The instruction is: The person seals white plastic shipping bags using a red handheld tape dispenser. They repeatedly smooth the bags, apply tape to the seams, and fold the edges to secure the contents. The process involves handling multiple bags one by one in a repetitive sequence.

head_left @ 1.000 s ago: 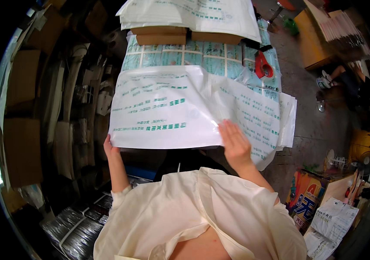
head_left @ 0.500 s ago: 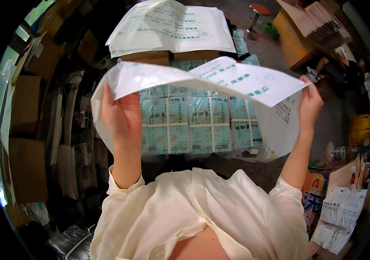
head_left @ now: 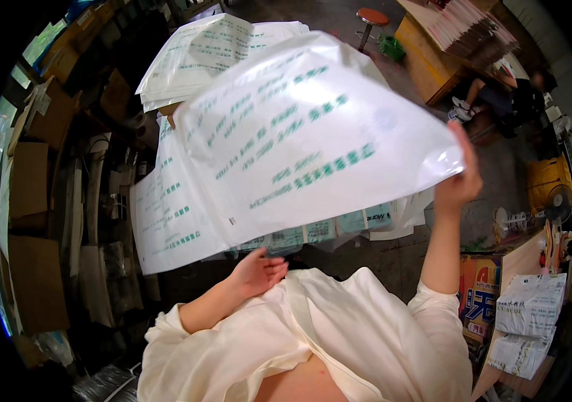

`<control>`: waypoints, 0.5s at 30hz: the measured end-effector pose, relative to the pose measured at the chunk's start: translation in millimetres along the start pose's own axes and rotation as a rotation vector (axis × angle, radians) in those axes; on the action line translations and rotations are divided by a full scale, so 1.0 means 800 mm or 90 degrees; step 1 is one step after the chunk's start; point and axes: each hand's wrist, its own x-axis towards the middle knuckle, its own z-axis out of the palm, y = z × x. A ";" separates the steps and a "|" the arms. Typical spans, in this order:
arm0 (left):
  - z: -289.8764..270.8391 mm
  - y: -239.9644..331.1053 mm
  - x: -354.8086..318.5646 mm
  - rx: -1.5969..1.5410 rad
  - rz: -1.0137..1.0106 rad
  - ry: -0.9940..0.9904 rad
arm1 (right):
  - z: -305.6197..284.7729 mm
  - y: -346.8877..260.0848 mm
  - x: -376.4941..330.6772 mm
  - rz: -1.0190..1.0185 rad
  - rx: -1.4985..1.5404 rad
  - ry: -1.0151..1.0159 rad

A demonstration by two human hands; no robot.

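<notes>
A large white sheet (head_left: 313,134) is held up by its right corner, pinched in the raised right hand (head_left: 459,179); its long axis slopes down leftward over the stack (head_left: 165,214). The left hand (head_left: 259,271) hangs loosely open, holding nothing, just beneath the sheet's lower edge
</notes>
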 end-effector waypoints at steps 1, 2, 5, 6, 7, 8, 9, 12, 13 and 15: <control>-0.007 0.009 -0.009 0.077 -0.108 0.012 | -0.003 -0.009 -0.014 -0.062 -0.055 -0.045; -0.012 0.033 -0.020 0.203 0.040 -0.045 | -0.004 -0.015 -0.027 -0.119 -0.033 -0.066; 0.088 0.138 -0.052 0.533 0.633 0.024 | -0.005 -0.016 -0.072 -0.217 0.059 -0.114; 0.117 0.183 -0.038 0.623 0.813 -0.002 | -0.006 -0.019 -0.081 -0.223 0.064 -0.133; 0.151 0.225 -0.009 0.717 1.004 0.028 | -0.005 -0.024 -0.091 -0.228 0.071 -0.151; 0.179 0.262 0.022 0.751 1.029 0.037 | -0.002 -0.028 -0.102 -0.230 0.080 -0.164; 0.190 0.310 0.069 0.886 1.089 0.156 | 0.005 -0.033 -0.112 -0.222 0.097 -0.177; 0.211 0.389 0.189 0.995 0.712 0.185 | 0.013 -0.042 -0.137 -0.205 0.128 -0.208; 0.223 0.397 0.218 1.066 0.584 0.172 | 0.008 -0.043 -0.145 -0.201 0.125 -0.216; 0.246 0.392 0.264 1.114 0.411 0.076 | 0.002 -0.039 -0.148 -0.194 0.112 -0.222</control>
